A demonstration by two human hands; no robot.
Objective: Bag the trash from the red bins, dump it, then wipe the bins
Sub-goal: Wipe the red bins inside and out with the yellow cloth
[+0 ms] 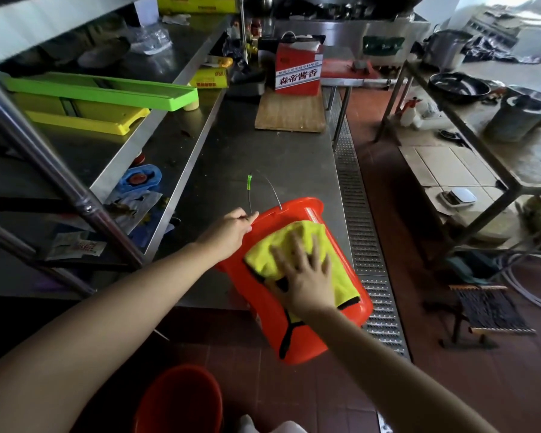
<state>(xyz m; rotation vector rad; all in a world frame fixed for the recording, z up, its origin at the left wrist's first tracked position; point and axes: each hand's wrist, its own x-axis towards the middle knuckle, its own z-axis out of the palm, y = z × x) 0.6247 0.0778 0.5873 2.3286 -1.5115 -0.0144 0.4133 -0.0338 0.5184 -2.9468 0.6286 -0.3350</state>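
Observation:
A red bin [306,335] lies on its side at the near edge of the steel counter [263,157], its wire handle with a green grip [249,182] stretched out behind it. My left hand [230,231] grips the bin's rim at the left. My right hand [303,273] presses flat, fingers spread, on a yellow cloth [297,242] laid over the bin's side. A second red bin [181,398] stands on the floor below, near my feet.
A wooden board [289,112] and a red carton [298,68] sit farther back on the counter. Green and yellow trays [100,92] lie on the left shelves. A metal floor drain grate [356,214] runs along the right; a metal rack [481,151] stands beyond.

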